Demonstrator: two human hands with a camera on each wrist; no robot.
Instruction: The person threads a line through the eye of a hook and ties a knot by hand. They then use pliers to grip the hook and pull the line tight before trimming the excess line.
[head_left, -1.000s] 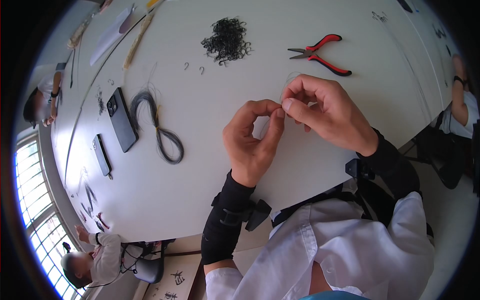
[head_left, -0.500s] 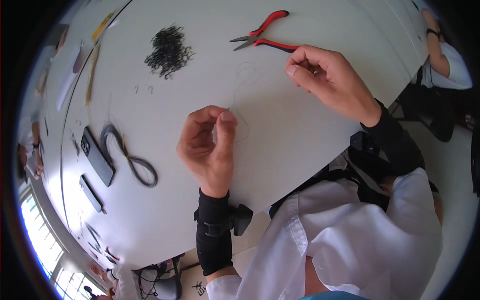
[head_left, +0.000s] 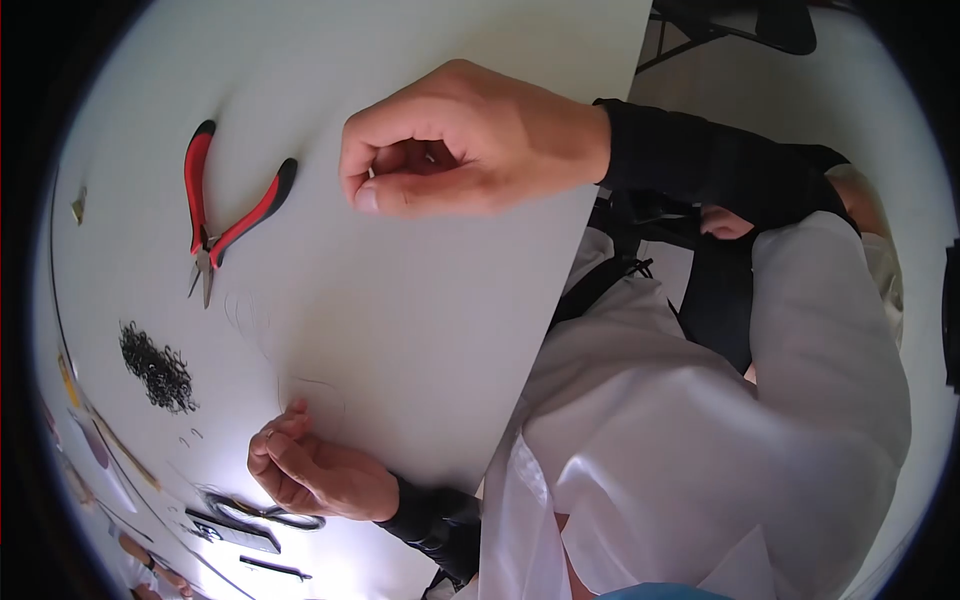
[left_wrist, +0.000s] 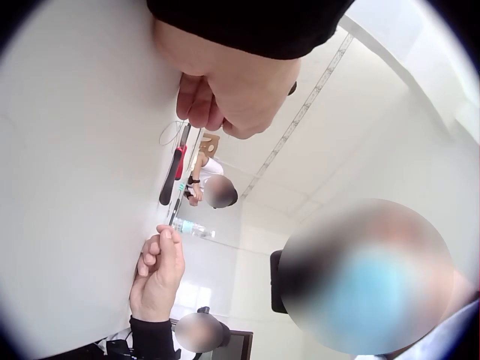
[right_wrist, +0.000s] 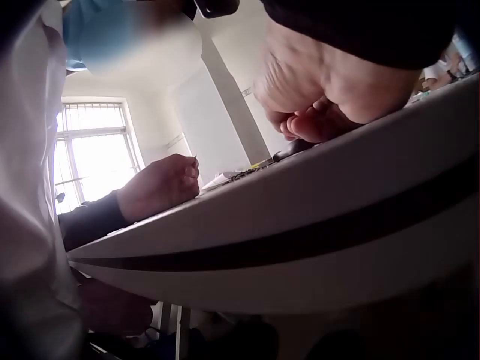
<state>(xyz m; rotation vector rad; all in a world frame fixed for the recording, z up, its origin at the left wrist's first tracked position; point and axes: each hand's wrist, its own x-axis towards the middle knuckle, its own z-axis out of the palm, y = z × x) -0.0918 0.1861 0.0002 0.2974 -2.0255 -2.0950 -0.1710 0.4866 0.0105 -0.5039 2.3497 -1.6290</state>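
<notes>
My left hand (head_left: 325, 475) is over the white table (head_left: 400, 330), thumb and forefinger pinching a small dark fishing hook (right_wrist: 196, 160) whose tip shows past the fingers in the right wrist view. Thin clear line (head_left: 318, 382) loops out beside that hand. Held above the table, my right hand (head_left: 475, 145) has its fingers curled and the thumb tip against the forefinger; I cannot tell whether line is between them. Pliers (head_left: 205, 240) with red and black handles lie spread, left of the right hand.
A pile of black hooks (head_left: 157, 367) lies at the left, a few loose hooks (head_left: 190, 437) beside it. Further towards the bottom are a coil of dark line (head_left: 265, 513), a phone (head_left: 232, 531) and a second slim dark device (head_left: 275, 569). The table edge (head_left: 545, 345) runs along my body.
The hands have drawn apart from touching, the right moving away from the left. The head view has turned, so the pliers and hook pile now appear further left and lower.
</notes>
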